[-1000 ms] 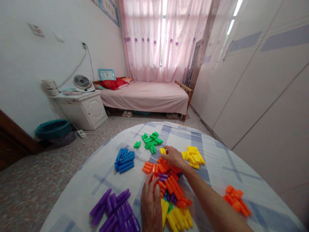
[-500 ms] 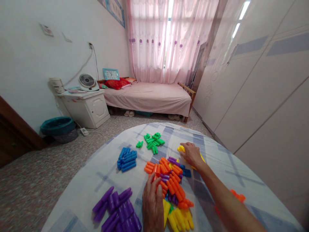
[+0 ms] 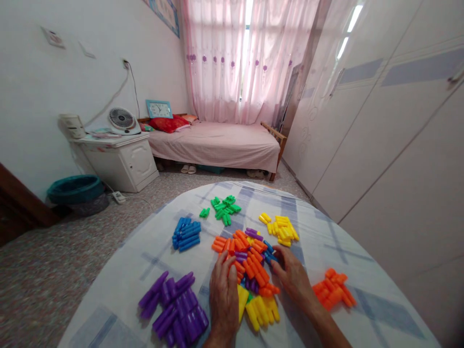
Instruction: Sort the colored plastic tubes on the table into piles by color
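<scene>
A mixed pile of orange plastic pieces (image 3: pixel 255 270), with purple, blue and yellow ones among them, lies between my hands. My left hand (image 3: pixel 223 297) rests along its left side, fingers stretched out against the orange pieces. On the far right side of the pile, my right hand (image 3: pixel 293 276) has its thumb and fingers apart beside some blue plastic pieces (image 3: pixel 269 253); whether they touch is hard to make out. Just in front of me, yellow pieces (image 3: pixel 263 311) form the pile's near end. Most pieces look like short finger-shaped tubes, several joined side by side.
Around the pile on the cloth-covered round table (image 3: pixel 145 261) lie separate groups: purple (image 3: pixel 184 314), blue (image 3: pixel 186 234), green (image 3: pixel 225 209), yellow (image 3: pixel 283 229) and orange (image 3: pixel 334 290). Beyond stand a bed (image 3: pixel 217 145), a white cabinet (image 3: pixel 123 162) and a wardrobe (image 3: pixel 362 145).
My right hand has come back from the yellow group to the blue pieces at the pile, uncovering the yellow and right-hand orange groups. My left hand stays by the pile. The view has shifted slightly.
</scene>
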Action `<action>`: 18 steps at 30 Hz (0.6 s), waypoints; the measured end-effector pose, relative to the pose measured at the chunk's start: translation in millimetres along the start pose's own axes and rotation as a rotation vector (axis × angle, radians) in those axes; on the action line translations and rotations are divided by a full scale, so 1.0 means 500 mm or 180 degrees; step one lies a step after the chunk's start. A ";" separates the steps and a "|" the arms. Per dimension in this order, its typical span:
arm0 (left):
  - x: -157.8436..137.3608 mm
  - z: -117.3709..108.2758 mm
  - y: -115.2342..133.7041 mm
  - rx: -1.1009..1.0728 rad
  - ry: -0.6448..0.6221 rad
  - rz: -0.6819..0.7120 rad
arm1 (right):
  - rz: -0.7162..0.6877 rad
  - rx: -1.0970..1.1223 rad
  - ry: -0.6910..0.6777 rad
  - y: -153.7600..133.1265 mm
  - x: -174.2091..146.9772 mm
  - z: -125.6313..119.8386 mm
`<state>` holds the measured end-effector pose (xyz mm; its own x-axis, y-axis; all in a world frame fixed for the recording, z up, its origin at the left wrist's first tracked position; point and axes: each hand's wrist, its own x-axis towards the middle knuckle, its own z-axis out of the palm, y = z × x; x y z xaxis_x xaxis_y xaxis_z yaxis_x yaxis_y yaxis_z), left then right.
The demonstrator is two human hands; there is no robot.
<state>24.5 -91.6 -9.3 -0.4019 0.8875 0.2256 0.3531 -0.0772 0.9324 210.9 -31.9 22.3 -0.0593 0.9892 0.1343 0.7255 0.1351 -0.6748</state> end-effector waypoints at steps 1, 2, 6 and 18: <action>0.000 -0.001 0.002 -0.0030 -0.0010 0.0020 | 0.0083 0.0075 0.0058 0.000 -0.012 0.000; 0.001 -0.002 0.003 -0.0058 -0.0014 0.0041 | 0.0142 0.0136 0.0097 0.001 -0.022 0.000; 0.005 -0.005 0.004 -0.0100 -0.0005 0.0106 | 0.0247 0.0225 0.0304 0.004 -0.040 -0.003; 0.010 -0.005 0.005 -0.0260 0.0024 0.0184 | -0.0125 -0.0078 0.0367 0.004 -0.032 0.034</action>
<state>21.1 -88.5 -5.1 -0.3892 0.8771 0.2814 0.3059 -0.1651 0.9376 201.6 -46.4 6.6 -0.0097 0.9698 0.2437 0.7409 0.1707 -0.6496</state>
